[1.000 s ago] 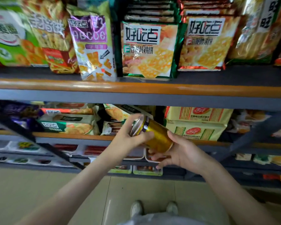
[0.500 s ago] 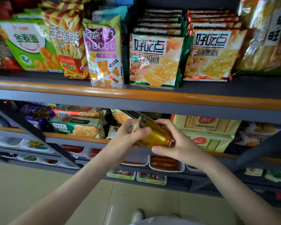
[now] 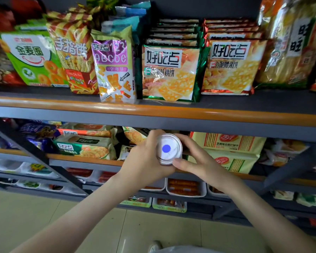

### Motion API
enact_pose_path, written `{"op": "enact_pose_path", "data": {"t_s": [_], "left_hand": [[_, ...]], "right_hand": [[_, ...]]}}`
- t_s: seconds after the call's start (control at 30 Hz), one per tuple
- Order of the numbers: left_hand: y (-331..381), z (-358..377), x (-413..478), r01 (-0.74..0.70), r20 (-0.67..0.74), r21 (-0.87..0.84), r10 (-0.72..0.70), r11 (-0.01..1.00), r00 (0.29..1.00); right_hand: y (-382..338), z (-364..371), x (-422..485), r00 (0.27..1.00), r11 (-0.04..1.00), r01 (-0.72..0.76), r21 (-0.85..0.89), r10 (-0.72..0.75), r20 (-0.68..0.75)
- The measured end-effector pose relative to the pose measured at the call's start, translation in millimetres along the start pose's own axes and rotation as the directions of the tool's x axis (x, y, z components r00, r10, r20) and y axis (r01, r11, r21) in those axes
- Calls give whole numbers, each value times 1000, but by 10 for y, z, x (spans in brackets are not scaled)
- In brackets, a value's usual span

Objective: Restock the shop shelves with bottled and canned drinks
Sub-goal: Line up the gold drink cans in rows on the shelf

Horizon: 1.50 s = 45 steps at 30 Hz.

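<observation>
Can (image 3: pixel 169 148) end-on, gripped between left hand (image 3: pixel 146 161) and right hand (image 3: pixel 195 161).

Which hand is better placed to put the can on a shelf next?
Probably the left hand: it wraps the can body, while the right hand only steadies its side with fingertips.

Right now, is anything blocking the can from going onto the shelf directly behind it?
Yes. Both hands hold the can before the middle shelf, whose spot behind is filled with snack packets and yellow cracker boxes.
</observation>
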<state>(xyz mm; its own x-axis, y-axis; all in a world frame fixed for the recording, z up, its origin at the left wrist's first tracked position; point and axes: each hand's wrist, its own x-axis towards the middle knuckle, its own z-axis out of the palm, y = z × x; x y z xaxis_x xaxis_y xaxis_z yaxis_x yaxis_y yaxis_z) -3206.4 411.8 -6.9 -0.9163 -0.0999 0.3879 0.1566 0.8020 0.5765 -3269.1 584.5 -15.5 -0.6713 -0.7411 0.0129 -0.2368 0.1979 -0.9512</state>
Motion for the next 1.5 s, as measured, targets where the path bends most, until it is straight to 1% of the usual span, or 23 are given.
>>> {"op": "enact_pose_path", "data": {"t_s": [0.03, 0.07, 0.13, 0.23, 0.3, 0.33, 0.4, 0.47, 0.53, 0.57, 0.6, 0.67, 0.7, 0.77, 0.83, 0.87, 0.9, 0.97, 1.07, 1.13, 1.27, 1.43, 1.5], "left_hand": [[44, -38, 16, 222, 64, -203, -213, 954, 975], [86, -72, 45, 431, 186, -440, -390, 788, 902], [132, -99, 85, 630, 441, -709, -497, 316, 747], [175, -90, 98, 701, 658, -707, -453, -96, 601], [220, -83, 95, 723, 764, -630, -388, -282, 514], [231, -80, 98, 734, 796, -595, -367, -327, 481], [208, -89, 111, 805, 840, -522, -335, -284, 426], [147, -118, 152, 896, 856, -440, -328, -57, 400], [116, -227, 217, 892, 791, -393, -412, 225, 452], [124, -322, 253, 834, 701, -402, -458, 379, 546], [159, -447, 291, 727, 569, -431, -465, 534, 678], [274, -784, 368, 396, 277, -486, -293, 779, 915], [363, -987, 409, 196, 137, -470, -148, 860, 979], [545, -1390, 521, -166, -111, -311, 138, 936, 984], [681, -1759, 718, -414, -296, 18, 400, 910, 867], [723, -1917, 854, -467, -359, 196, 506, 862, 784], [753, -2069, 1007, -479, -398, 355, 593, 803, 700], [793, -2341, 1329, -438, -412, 581, 712, 686, 569], [788, -2656, 1754, -319, -382, 747, 769, 584, 512], [769, -2796, 1966, -277, -376, 778, 771, 564, 514], [773, -2918, 2204, -278, -342, 805, 792, 525, 507], [833, -2947, 2326, -276, -328, 788, 755, 550, 567], [863, -2968, 2387, -312, -262, 807, 778, 501, 571]], "right_hand": [[18, -7, -30, 1000, 1000, 9, 6, -9, 27], [28, -1, -59, 999, 1000, 24, -16, -24, 39], [37, 31, -102, 996, 994, 85, -62, -86, -14], [-18, 62, -90, 961, 970, 204, -135, -224, -163], [-63, 69, -47, 934, 948, 255, -190, -293, -207], [-95, 70, -27, 928, 944, 264, -200, -305, -215], [-151, 63, 10, 918, 934, 271, -232, -324, -230], [-258, 39, 10, 903, 919, 285, -274, -353, -246], [-412, -24, 7, 898, 910, 290, -296, -366, -245], [-533, -70, 14, 892, 901, 307, -307, -385, -237], [-688, -128, 10, 884, 888, 329, -321, -409, -227], [-1038, -240, -42, 855, 850, 391, -352, -477, -203], [-1246, -297, -60, 824, 818, 436, -375, -530, -198], [-1680, -462, -76, 752, 728, 516, -451, -637, -168], [-2124, -712, -12, 657, 574, 606, -551, -752, -61], [-2297, -755, -51, 603, 463, 603, -650, -798, -9], [-2516, -875, 0, 569, 491, 625, -607, -819, -76], [-3033, -963, 146, 514, 407, 653, -639, -858, -21], [-3396, -911, 252, 401, 350, 598, -721, -910, -110], [-3561, -937, 430, 416, 394, 571, -720, -895, -160], [-3748, -1063, 762, 516, 592, 449, -669, -783, -347], [-3813, -1214, 1030, 659, 734, 318, -600, -626, -417], [-3855, -1267, 1142, 718, 782, 259, -567, -548, -429]]}}
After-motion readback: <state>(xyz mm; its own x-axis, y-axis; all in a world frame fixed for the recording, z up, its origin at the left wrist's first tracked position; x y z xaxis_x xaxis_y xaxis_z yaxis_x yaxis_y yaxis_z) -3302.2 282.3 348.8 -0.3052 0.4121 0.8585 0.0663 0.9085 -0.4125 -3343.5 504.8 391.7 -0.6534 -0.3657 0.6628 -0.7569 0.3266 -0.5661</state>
